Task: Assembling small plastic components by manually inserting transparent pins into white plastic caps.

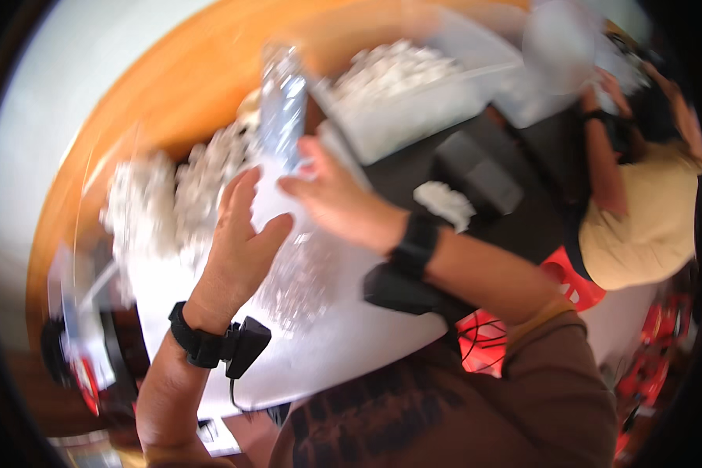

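Over the white tabletop (343, 331), my left hand (234, 246) is raised with its fingers apart and nothing in it. My right hand (339, 195) is to the right, fingers and thumb spread and slightly blurred. Just beyond its fingertips stands or lies a long, shiny clear plastic packet (283, 105); whether the fingers touch it I cannot tell. Below and between my hands lies a crinkled clear plastic bundle (298, 281), partly behind my left thumb. Each wrist wears a black band with a black device.
Heaps of clear plastic-wrapped items (144, 203) lie at the far left. Farther back is a translucent bin (413, 109) of small white pieces. A dark box (476, 171) and a white crumpled piece (444, 204) lie at the right. Another person (639, 210) works at the far right.
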Available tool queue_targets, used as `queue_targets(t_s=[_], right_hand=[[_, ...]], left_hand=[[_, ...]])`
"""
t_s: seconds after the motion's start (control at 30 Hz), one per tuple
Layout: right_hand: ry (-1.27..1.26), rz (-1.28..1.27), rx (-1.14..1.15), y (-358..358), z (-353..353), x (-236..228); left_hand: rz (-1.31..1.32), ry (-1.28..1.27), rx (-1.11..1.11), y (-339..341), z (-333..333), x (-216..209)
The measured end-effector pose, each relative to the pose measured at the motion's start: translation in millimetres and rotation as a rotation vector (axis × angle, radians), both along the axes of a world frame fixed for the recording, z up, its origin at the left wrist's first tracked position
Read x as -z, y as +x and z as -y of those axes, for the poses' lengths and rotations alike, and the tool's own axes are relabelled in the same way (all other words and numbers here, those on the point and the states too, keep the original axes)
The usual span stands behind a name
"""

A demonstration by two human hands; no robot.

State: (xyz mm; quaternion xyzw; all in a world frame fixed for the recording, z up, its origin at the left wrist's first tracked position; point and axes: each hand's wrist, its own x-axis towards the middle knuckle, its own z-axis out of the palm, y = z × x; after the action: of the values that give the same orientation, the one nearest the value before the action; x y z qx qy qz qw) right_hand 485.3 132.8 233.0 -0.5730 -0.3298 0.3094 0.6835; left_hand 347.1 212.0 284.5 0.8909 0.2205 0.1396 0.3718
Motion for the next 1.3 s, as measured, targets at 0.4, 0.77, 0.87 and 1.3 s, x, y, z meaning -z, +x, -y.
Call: queue_targets(t_s=[0.4, 0.77, 0.87, 1.3], right_hand=[[-0.004, 1.096, -0.517, -30.1, 47.0, 12.5], [-0.007, 1.016, -0.612, -24.9, 47.2, 11.9], [0.014, 0.879, -0.695, -19.4, 46.9, 10.2], [-0.016, 0.797, -0.326, -12.6, 45.8, 10.0]], left_hand=[[-0.346, 0.354, 0.090, -130.1, 43.9, 24.1], [-0.310, 0.245, 0.081, -134.3, 45.8, 30.2], [-0.283, 0.209, 0.218, -119.3, 53.6, 29.3], [-0.346, 0.387, 0.176, -97.0, 31.0, 26.9]])
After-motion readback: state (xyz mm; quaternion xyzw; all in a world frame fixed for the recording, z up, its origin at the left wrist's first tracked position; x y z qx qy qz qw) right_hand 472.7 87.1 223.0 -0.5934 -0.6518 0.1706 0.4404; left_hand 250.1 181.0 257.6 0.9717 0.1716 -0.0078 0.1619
